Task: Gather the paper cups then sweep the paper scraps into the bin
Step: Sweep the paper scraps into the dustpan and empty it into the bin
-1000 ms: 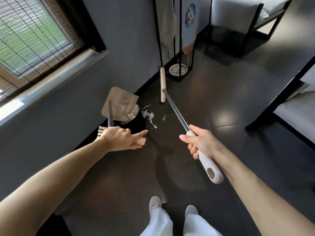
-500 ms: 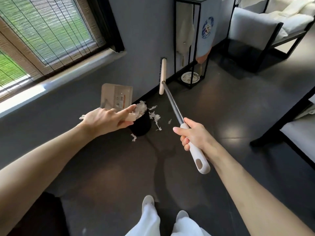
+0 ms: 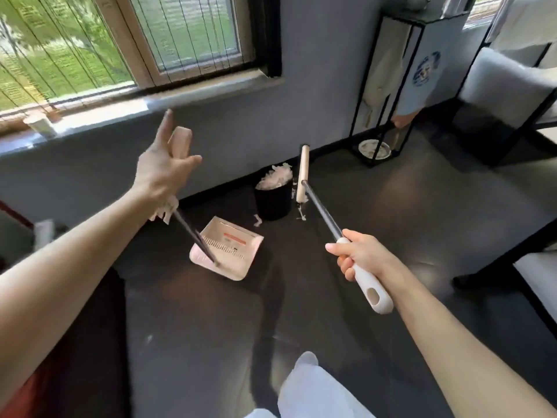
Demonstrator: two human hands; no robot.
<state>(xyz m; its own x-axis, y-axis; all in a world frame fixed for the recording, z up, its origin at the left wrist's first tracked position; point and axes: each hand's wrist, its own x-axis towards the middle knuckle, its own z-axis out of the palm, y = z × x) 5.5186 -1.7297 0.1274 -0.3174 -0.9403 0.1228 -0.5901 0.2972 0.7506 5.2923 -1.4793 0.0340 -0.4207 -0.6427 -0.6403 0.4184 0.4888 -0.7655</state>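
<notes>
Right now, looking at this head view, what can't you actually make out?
All in the head view:
1. Left hand: motion-blurred, so its hold on the dustpan handle is unclear.
2. Bin: heaped paper scraps hide its inside; any cups there cannot be seen.
3. Broom head, on the broom handle the right hand grips: edge-on, bristles hidden.
4. Pale object on the windowsill: too blurred to name.
</notes>
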